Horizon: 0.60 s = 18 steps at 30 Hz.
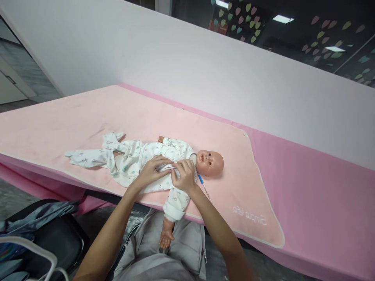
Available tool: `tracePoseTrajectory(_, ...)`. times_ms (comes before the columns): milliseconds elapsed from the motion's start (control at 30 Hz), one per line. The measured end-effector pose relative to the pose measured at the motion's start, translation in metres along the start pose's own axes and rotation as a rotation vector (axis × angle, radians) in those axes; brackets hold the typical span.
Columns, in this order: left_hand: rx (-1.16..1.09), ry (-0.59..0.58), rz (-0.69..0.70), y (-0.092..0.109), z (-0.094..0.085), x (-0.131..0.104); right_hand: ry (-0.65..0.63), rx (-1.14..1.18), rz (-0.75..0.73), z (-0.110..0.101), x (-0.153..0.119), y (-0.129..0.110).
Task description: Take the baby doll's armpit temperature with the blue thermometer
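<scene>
A baby doll lies on its back on a pink blanket, its head to the right. It wears a white printed top and matching trousers. Both my hands meet over the doll's chest. My left hand has its fingers pinched at the front edge of the top. My right hand curls its fingers on the same cloth near the collar. One doll arm hangs over the table edge toward my lap. Beside the doll's neck lies a thin stick with a blue end, apart from my right hand.
The peach-pink blanket covers much of the pink-draped table. A white wall rises along the far side, with dark glass and heart stickers above. At lower left stands a black chair with clothing and a bag on it.
</scene>
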<state>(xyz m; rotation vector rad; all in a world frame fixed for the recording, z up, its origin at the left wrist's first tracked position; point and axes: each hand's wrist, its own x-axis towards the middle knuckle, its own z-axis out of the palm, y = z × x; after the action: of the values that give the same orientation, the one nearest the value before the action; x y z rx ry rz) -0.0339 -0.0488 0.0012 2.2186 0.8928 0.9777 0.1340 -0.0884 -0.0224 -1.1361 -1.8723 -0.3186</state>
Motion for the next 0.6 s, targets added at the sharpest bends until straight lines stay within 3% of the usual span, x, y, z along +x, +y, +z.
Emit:
tracePoseTrajectory(333, -0.151, -0.185, -0.124, 0.002, -0.014, 0.012, 0.05, -0.004, 0.046, 0.002, 0.003, 0.0)
tracePoseTrajectory(600, -0.165, -0.156, -0.11, 0.006, -0.014, 0.012, 0.022, -0.063, 0.077, 0.002, 0.004, -0.001)
